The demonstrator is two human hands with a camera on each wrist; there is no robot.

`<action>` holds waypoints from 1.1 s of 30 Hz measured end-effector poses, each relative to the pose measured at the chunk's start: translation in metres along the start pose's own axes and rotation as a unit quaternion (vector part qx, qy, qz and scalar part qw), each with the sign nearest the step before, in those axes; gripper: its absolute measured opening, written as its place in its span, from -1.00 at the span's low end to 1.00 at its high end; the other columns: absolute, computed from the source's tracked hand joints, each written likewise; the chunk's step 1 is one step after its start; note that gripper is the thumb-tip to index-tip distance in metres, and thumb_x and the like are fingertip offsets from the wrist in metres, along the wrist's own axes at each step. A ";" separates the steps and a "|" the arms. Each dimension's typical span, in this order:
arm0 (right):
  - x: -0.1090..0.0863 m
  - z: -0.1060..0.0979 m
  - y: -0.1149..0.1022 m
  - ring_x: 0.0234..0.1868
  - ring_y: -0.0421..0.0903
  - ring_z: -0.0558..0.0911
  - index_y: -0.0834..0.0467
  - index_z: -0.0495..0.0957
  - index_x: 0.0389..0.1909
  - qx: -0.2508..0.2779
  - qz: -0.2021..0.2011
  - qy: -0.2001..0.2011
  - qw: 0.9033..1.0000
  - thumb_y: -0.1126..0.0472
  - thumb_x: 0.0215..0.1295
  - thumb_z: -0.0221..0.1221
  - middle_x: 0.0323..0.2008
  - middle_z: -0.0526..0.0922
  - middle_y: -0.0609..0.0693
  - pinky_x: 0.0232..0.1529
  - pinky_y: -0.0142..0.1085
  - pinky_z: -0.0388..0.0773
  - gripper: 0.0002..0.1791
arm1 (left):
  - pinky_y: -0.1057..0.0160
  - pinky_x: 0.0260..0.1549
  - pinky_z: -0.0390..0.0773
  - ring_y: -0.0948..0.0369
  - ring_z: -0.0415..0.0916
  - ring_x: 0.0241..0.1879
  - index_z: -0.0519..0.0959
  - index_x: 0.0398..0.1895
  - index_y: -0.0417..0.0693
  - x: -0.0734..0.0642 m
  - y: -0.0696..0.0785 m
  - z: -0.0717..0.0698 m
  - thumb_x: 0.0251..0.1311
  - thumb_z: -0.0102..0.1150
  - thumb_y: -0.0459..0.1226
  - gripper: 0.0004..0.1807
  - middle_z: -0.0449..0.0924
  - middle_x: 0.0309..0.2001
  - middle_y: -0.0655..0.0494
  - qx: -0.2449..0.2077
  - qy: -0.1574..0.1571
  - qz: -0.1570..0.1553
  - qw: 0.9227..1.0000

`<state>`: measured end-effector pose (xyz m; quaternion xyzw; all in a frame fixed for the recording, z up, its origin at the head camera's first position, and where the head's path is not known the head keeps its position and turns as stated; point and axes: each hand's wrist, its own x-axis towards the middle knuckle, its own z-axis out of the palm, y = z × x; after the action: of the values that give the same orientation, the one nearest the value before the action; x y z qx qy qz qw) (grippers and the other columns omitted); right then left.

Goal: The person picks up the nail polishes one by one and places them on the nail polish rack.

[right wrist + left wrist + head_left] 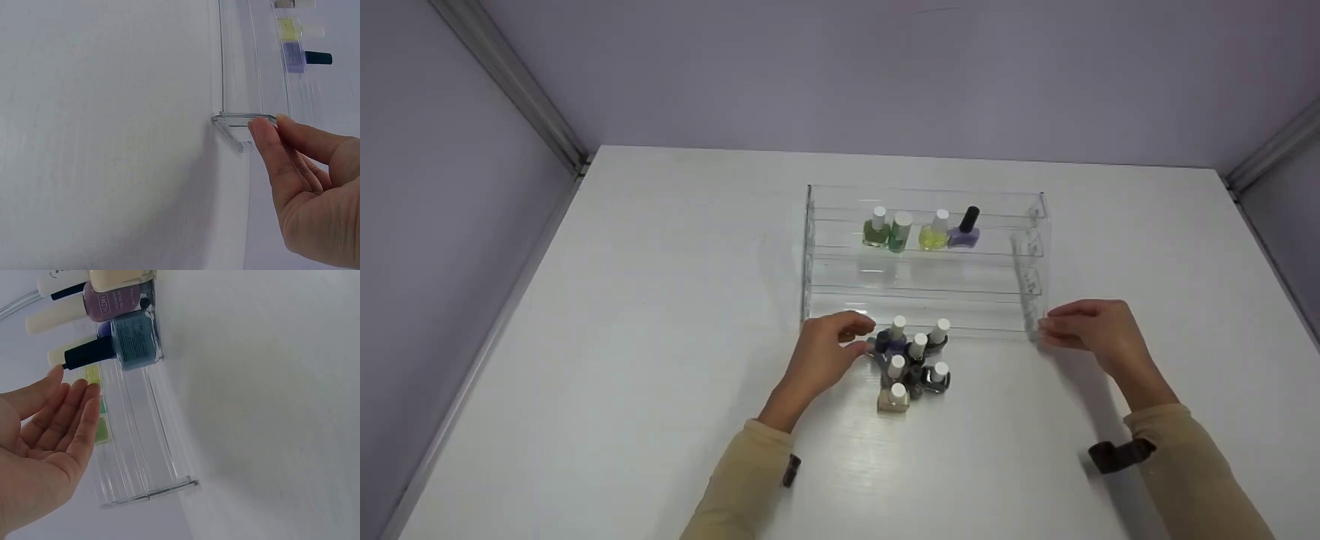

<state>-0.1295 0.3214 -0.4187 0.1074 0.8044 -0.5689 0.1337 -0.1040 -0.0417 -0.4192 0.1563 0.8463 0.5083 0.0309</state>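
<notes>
Fingers of left hand (825, 352) loosely bowed, pinching nothing, beside polish bottles (916, 367) at lower centre. Fingers of right hand (1095, 334) pinch near right corner of clear rack (945, 291), mid-frame. Rack likely light, stiff, slick; hold end panels. Bottles (probably glass) breakable; lift by caps.

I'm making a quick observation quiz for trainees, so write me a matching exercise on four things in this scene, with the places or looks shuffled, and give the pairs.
Column one
1. Lilac bottle
2. Rack
3. Beige bottle
4. Yellow bottle

Column two
A. On the table, off the rack
B. On the rack, white cap
C. Clear, see-through
D. On the rack, dark cap

Pairs: 1-D, 2-C, 3-A, 4-B
</notes>
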 end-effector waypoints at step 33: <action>-0.001 0.001 -0.002 -0.33 -0.08 0.67 0.59 0.37 -0.07 0.018 0.003 0.003 1.000 0.38 0.17 0.17 -0.41 0.65 -0.01 -0.24 -0.25 0.57 -0.60 | 0.36 -0.21 0.52 0.12 0.57 -0.22 0.59 -0.27 -0.28 0.015 -0.006 0.010 -0.06 0.25 -0.53 -0.78 0.62 -0.25 -0.06 -0.104 -0.040 -0.055 0.992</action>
<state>-0.1293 0.3202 -0.4169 0.1138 0.7944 -0.5822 0.1306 -0.1178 -0.0312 -0.4277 0.1259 0.7942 0.5846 0.1084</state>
